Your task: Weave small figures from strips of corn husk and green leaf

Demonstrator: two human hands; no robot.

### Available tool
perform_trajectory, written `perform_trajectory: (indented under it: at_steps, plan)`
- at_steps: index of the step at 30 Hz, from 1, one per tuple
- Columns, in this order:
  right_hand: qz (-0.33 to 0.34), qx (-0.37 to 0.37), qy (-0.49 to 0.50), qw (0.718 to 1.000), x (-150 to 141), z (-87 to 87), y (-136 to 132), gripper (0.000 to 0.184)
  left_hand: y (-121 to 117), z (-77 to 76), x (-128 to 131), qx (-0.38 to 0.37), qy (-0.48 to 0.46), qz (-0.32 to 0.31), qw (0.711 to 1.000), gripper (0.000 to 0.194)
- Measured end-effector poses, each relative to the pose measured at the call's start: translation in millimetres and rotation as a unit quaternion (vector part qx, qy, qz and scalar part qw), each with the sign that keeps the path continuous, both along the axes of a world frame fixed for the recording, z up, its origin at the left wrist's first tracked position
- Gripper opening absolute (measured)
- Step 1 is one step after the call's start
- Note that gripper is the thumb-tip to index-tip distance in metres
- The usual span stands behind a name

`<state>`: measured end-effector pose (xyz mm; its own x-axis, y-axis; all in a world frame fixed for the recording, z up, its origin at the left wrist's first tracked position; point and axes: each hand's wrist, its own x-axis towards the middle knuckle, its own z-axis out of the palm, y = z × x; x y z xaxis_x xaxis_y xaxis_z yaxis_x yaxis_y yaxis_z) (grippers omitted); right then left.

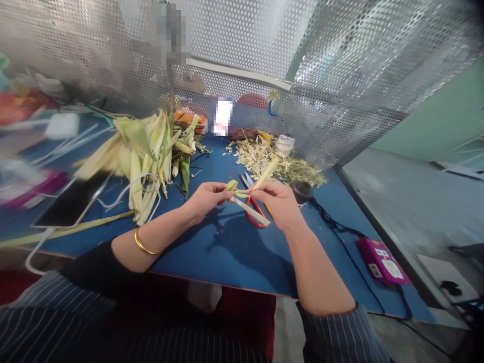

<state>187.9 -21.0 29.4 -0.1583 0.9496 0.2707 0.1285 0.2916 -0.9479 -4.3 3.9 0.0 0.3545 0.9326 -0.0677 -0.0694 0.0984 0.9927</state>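
My left hand (207, 200) pinches a small folded, knotted-looking piece of corn husk (232, 185) between thumb and fingers. A pale flat husk strip (251, 210) trails from it to the lower right. My right hand (278, 200) is closed on a narrow corn husk strip (266, 171), whose free end points up and away. A thin stretch of husk spans the gap between both hands. Just beneath them, red-handled scissors (257, 216) lie on the blue table, partly hidden by the strip and my right hand.
Long corn husks (145, 143) are heaped left of centre, near a phone (71, 199) with a white cable. Husk scraps (260, 156) lie behind my hands. A black round object (301, 190), black cords and a purple power strip (382, 262) sit right. Perforated metal sheeting (242, 45) borders the back.
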Motion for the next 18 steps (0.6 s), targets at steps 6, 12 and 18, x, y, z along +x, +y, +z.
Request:
perform_trajectory:
  at_steps: [6, 12, 18]
  plan:
    - [0.005, 0.039, 0.113, 0.993, -9, -5.0, -2, 0.017, -1, 0.8, 1, 0.0, 0.013, 0.007, 1.0, 0.011]
    - [-0.005, 0.01, -0.039, 0.999, -5, 4.8, -8, 0.026, -2, 2.6, 0, 0.01, 0.009, 0.021, 1.0, 0.011]
    - [0.018, -0.031, -0.171, 0.985, -2, 8.6, -7, 0.023, -2, 3.1, 1, 0.02, 0.016, 0.032, 0.999, 0.017]
